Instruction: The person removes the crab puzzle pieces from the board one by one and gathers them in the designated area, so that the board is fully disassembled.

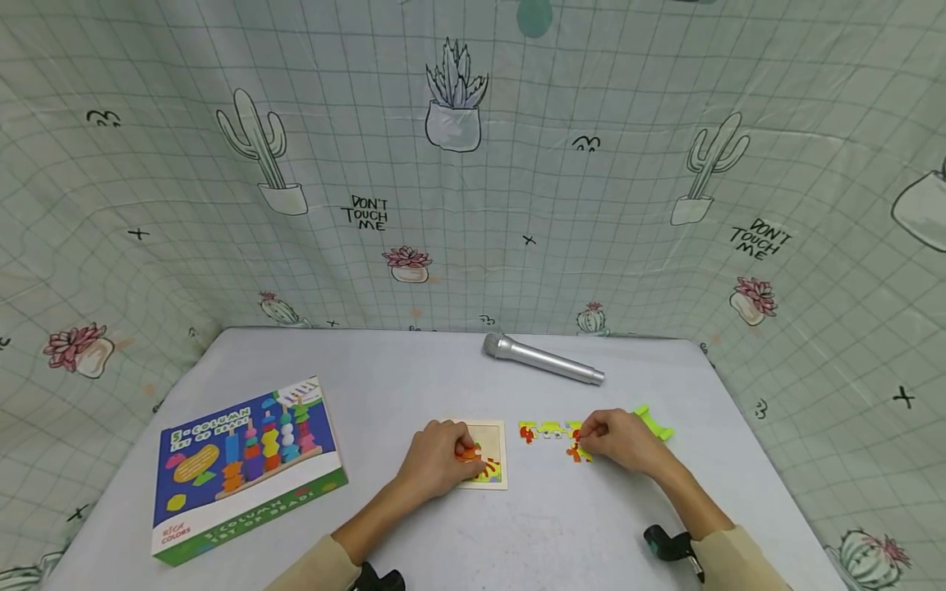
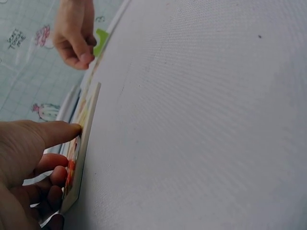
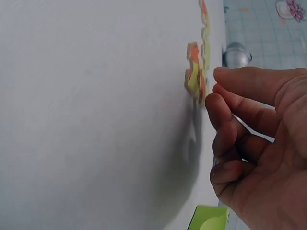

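Puzzle lies central on the tabletop, the left hand touching it, grip parted. Right of it, the right hand, grip slackly bent and seemingly empty, is beside loose pieces.

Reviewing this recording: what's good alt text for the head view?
A left hand touches a puzzle board while the right hand is at colourful puzzle pieces beside it. A bead-set box and silver microphone lie on the white table.
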The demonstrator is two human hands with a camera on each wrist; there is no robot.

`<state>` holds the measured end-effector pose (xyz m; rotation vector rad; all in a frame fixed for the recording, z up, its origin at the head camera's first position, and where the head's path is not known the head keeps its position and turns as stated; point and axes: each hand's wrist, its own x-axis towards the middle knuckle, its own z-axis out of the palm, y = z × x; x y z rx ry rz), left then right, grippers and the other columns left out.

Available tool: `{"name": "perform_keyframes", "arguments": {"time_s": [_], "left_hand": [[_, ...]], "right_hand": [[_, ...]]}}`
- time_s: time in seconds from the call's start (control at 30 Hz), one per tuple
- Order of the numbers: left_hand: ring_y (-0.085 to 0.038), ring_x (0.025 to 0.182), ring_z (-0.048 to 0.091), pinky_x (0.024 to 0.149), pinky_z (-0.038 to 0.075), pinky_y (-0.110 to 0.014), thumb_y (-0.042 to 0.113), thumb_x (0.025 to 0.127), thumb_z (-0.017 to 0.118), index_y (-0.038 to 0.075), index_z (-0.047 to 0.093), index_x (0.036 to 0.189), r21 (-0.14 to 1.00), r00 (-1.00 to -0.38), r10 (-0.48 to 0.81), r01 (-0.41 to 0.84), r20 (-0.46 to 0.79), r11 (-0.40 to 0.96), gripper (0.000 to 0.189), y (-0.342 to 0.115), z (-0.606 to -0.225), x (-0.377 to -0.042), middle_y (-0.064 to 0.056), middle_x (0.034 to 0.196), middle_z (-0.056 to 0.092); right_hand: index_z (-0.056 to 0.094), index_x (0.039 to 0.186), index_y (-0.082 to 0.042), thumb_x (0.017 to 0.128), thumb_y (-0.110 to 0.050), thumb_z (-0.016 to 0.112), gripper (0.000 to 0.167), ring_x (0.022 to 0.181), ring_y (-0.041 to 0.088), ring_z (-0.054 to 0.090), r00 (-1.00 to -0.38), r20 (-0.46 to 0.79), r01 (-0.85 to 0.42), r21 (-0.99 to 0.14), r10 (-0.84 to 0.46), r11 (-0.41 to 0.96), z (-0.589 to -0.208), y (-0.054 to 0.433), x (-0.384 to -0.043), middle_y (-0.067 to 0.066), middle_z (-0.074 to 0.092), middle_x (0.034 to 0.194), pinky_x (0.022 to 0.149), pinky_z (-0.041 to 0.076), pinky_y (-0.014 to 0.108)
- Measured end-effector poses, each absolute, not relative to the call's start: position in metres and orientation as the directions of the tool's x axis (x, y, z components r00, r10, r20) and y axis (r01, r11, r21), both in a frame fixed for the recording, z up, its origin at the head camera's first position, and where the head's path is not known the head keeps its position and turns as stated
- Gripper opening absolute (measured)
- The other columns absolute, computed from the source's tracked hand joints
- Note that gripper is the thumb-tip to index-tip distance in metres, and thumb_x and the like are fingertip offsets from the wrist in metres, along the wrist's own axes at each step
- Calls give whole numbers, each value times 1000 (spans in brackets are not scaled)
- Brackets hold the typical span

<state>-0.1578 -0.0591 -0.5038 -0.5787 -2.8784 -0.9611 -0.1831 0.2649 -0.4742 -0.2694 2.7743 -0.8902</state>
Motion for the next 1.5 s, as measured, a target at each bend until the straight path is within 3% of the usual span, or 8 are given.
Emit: {"name": "perform_keyframes", "arguments": {"time_s": [0.33, 0.63, 0.77, 1.03, 1.2, 1.5], "left_hand": [[-12, 82, 52, 73, 38, -36, 31, 79, 84, 16, 69, 89, 559, -914, 382, 390, 138, 732, 23, -66, -503, -158, 7, 83, 61], [-11, 84, 51, 74, 38, -37, 19, 83, 80, 13, 72, 100, 593, -895, 435, 404, 99, 697, 20, -73, -497, -160, 5, 83, 60], [-10, 80, 50, 74, 38, -38, 19, 81, 82, 9, 69, 107, 608, -899, 426, 395, 100, 689, 30, -72, -495, -161, 4, 81, 58], [-12, 80, 51, 76, 38, -41, 20, 78, 83, 5, 64, 124, 603, -921, 382, 350, 80, 717, 52, -71, -495, -160, 7, 79, 59], [-13, 83, 49, 76, 36, -40, 23, 79, 84, 5, 65, 123, 607, -928, 366, 328, 65, 724, 51, -72, -497, -158, 6, 80, 57], [-12, 77, 45, 72, 34, -37, 24, 78, 84, 11, 69, 99, 625, -921, 382, 343, 78, 701, 29, -75, -497, -162, 6, 77, 56]], "right_hand": [[71, 90, -13, 91, -19, 73, 6, 63, 12, 55, -934, -137, -169, -647, -331, 744, -474, 230, -187, -3, 64, 74, 57, 44, 27], [71, 89, -14, 89, -17, 72, 4, 68, 8, 57, -886, -89, -284, -670, -454, 686, -475, 188, -189, -9, 64, 75, 62, 45, 24], [71, 93, -15, 88, -16, 73, 5, 69, 6, 56, -860, -80, -322, -682, -504, 657, -476, 170, -187, -10, 63, 75, 64, 45, 23], [70, 117, -11, 89, -18, 75, 29, 66, 5, 51, -830, -94, -347, -685, -550, 640, -482, 151, -184, -9, 59, 75, 65, 42, 25], [67, 124, -8, 90, -20, 75, 36, 64, 5, 51, -813, -113, -353, -684, -570, 639, -486, 145, -185, -9, 59, 73, 64, 42, 25], [66, 127, -8, 91, -25, 74, 40, 65, 5, 50, -796, -128, -375, -663, -592, 648, -489, 137, -189, -8, 58, 74, 62, 41, 24]]}}
